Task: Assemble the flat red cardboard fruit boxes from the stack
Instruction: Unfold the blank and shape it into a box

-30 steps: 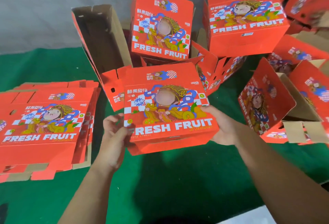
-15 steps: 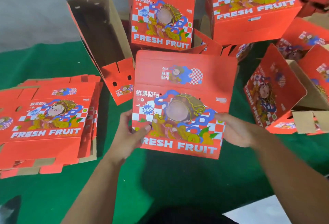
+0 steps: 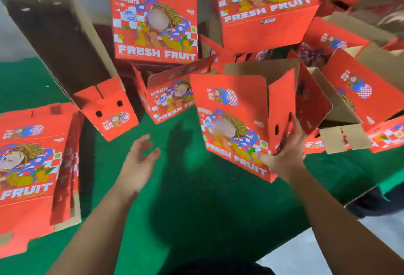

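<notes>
Right hand (image 3: 288,143) grips an opened box (image 3: 236,126) at its side panel near the surface's middle; left hand (image 3: 140,161) hangs released. Several boxes (image 3: 155,17) seem assembled behind; the flat stack (image 3: 32,165) at the left edge remains.

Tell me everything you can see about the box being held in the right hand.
The held box is red printed cardboard with a cartoon figure, checker pattern and FRESH FRUIT lettering, its brown inside showing at the open top. It is opened into a tube, tilted, above the green surface. The right hand holds its side panel near the slots, thumb on the front. The left hand is off it.
</notes>
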